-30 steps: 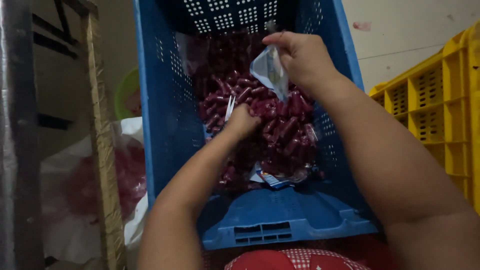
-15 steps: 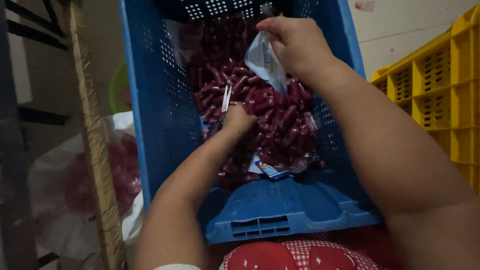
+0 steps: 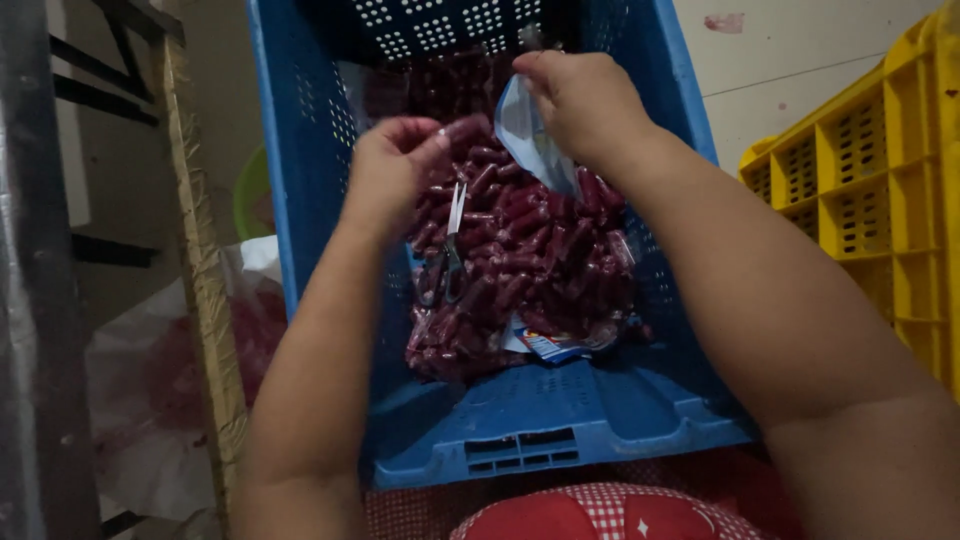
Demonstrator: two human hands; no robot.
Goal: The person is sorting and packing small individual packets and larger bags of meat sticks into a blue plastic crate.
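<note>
A blue crate is tilted toward the person and is partly filled with a heap of small dark red sausages in clear wrap. A yellow crate stands to the right against a pale wall, and a white plastic bag with red contents lies to the left beside a wooden post. Half a second ago the left hand was pressed down into the heap; now it has been lifted clear, and one red sausage is pinched at its fingertips. It is held just beside the small pouch, which is gripped at its top by the closed right hand. A pair of scissors is left lying untouched on the heap below.
</note>
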